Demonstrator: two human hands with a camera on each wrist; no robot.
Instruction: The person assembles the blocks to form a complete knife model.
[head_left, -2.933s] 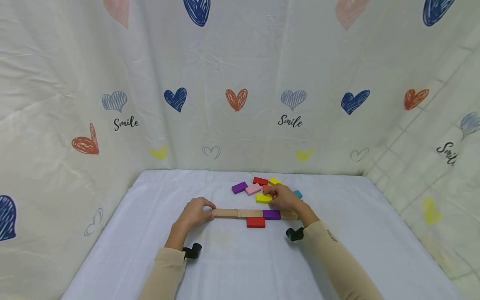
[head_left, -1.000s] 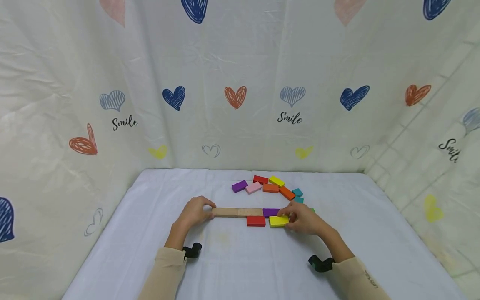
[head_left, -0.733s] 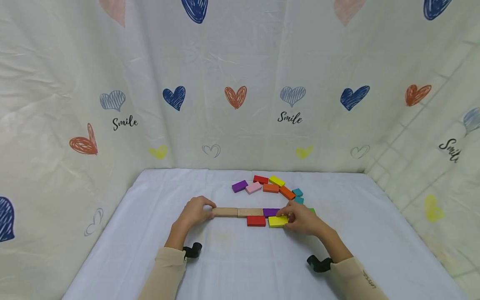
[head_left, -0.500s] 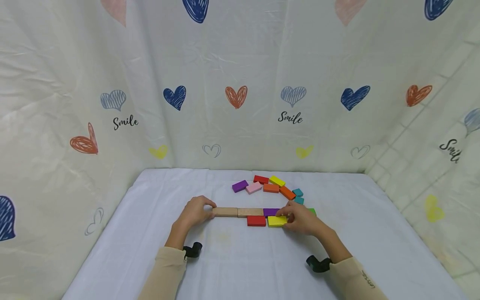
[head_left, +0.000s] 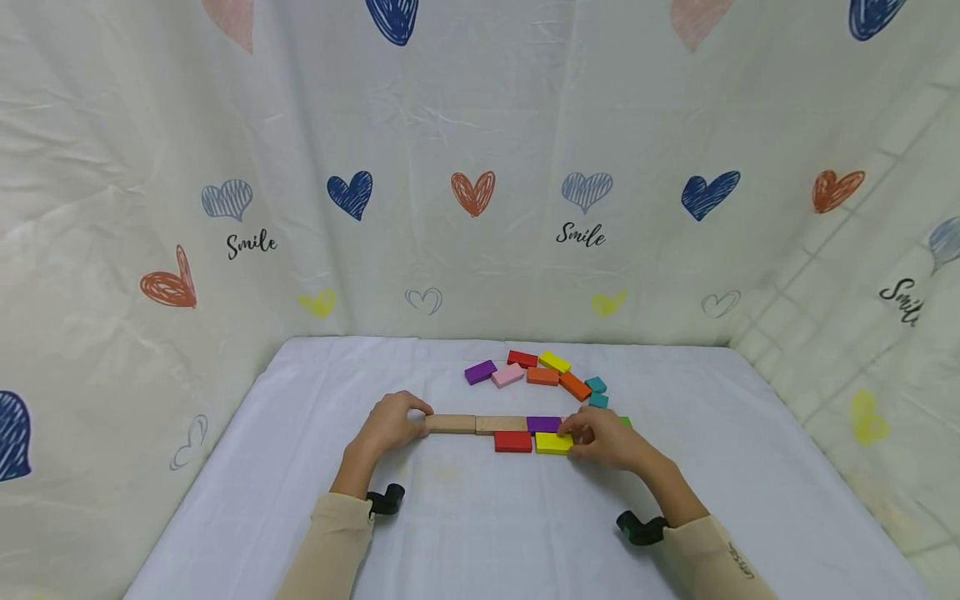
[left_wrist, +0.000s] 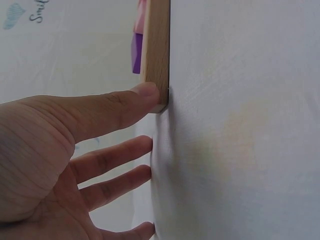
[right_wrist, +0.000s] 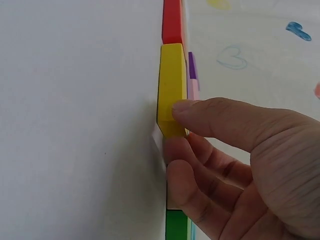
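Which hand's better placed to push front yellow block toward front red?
Right, likely. The right hand pinches the front yellow block by its right end; the front red block lies to its left. The left hand is farther off, pinching a plain wooden block.

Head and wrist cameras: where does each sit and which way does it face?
Head: worn on the head, facing forward and down at the table; left hand, right hand, sleeves show.
Left wrist: worn there, facing left hand at the plain block.
Right wrist: worn there, facing right hand holding the yellow block.
Head and right wrist share the yellow block.
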